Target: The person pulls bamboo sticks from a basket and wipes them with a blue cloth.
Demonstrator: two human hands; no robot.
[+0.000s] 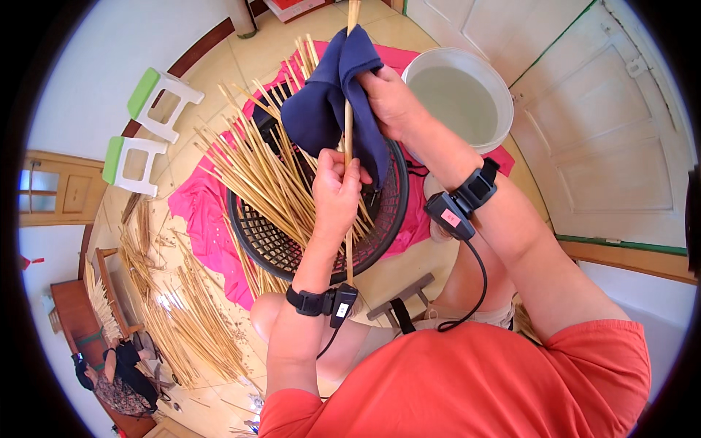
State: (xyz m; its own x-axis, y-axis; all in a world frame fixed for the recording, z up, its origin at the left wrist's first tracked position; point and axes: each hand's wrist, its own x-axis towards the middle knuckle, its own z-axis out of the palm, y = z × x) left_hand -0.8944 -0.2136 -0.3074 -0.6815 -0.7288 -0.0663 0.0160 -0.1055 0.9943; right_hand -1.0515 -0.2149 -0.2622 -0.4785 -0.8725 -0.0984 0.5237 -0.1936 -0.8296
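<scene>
Stick (348, 130) is pinched in the left hand's (336, 191) fingers, right hand (392, 102) gripping a blue cloth (314, 113) against it, above the black basket (399, 206); bucket (507, 125) far right. Looks thin, so a hard sideways tug could snap it imo.

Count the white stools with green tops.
2: one stool at the picture's upper left, the other stool just below it. No more show.

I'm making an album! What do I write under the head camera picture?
The left hand grips a long stick, the right hand a blue cloth, above a black basket.
</scene>
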